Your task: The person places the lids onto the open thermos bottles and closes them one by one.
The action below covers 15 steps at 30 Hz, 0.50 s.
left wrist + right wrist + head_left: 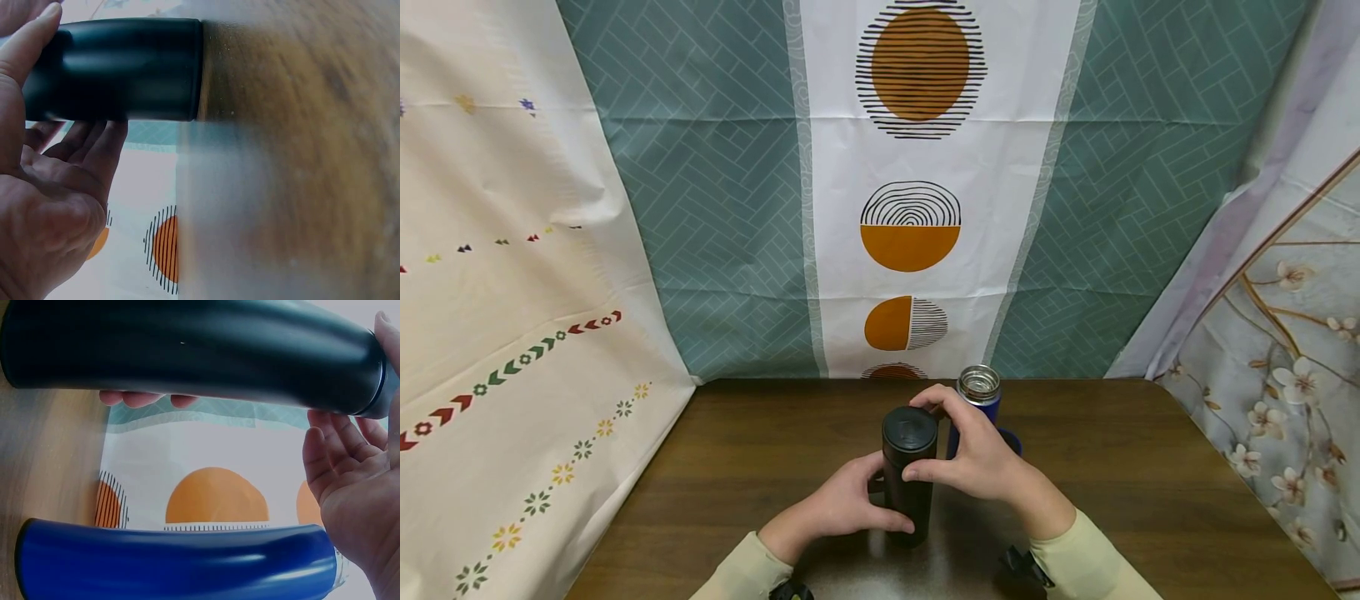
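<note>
A black thermos [908, 504] stands upright on the table, its dark lid [910, 427] on top. My left hand [850, 502] grips its body from the left, thumb across the front and fingers behind. At the top, my right hand [976, 454] holds the lid from the right, with the thumb in front and the fingers curving round the back. Just behind the right hand is a blue thermos [175, 562], upright and uncapped, its steel mouth [979, 381] showing. A blue cap [1011, 441] lies beside it, partly hidden by the right hand.
The brown wooden table [760, 450] reaches back to a green and white patterned curtain [730, 208]. Cream cloth [512, 333] hangs at the left, and a flowered cloth [1285, 417] at the right.
</note>
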### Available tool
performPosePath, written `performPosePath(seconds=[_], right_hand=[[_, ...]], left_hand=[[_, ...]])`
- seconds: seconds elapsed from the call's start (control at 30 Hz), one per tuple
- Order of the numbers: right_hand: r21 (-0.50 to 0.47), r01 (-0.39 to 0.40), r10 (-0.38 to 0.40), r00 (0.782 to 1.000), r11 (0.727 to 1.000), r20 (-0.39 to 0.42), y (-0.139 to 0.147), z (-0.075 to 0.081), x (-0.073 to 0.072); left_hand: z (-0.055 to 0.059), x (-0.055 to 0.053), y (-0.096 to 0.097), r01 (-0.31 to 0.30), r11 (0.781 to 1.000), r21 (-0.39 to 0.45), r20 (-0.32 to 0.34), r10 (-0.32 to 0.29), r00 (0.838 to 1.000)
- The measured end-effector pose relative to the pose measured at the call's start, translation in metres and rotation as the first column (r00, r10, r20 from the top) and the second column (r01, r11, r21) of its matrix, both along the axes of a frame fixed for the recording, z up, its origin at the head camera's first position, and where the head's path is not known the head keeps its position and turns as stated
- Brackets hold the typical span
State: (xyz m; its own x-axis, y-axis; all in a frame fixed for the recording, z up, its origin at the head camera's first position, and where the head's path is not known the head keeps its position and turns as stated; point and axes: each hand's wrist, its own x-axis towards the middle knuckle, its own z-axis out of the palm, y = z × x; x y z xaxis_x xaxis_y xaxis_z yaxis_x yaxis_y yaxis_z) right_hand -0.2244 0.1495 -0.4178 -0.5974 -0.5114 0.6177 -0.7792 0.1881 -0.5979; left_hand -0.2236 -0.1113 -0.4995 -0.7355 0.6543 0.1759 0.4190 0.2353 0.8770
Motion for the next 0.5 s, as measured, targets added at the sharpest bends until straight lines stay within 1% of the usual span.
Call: performPosePath(seconds=[0.13,0.23,0.33,0.5], right_hand=[[0.009,0.005,-0.006,1.000,1.000,0.009,0.0001,0.0005,-0.0001],[0.017,-0.015,0.015,1.000,1.000,0.023,0.0002,0.0012,-0.0011],[0.015,-0.075,0.074,0.996,0.997,0.050,0.0004,0.0012,-0.0023],[0.004,-0.193,0.192,0.979,0.981,0.066,0.0024,0.0010,-0.0031]], left_hand=[[0.0004,0.0004,-0.0003,0.003,1.000,0.002,0.000,-0.003,1.000],[0.0004,0.0000,-0.0008,0.002,1.000,-0.002,-0.003,-0.002,1.000],[0.0004,-0.0003,-0.0010,-0.002,1.000,-0.006,0.001,0.002,1.000],[0.0003,-0.0008,-0.0008,-0.005,1.000,-0.013,0.007,0.005,1.000]])
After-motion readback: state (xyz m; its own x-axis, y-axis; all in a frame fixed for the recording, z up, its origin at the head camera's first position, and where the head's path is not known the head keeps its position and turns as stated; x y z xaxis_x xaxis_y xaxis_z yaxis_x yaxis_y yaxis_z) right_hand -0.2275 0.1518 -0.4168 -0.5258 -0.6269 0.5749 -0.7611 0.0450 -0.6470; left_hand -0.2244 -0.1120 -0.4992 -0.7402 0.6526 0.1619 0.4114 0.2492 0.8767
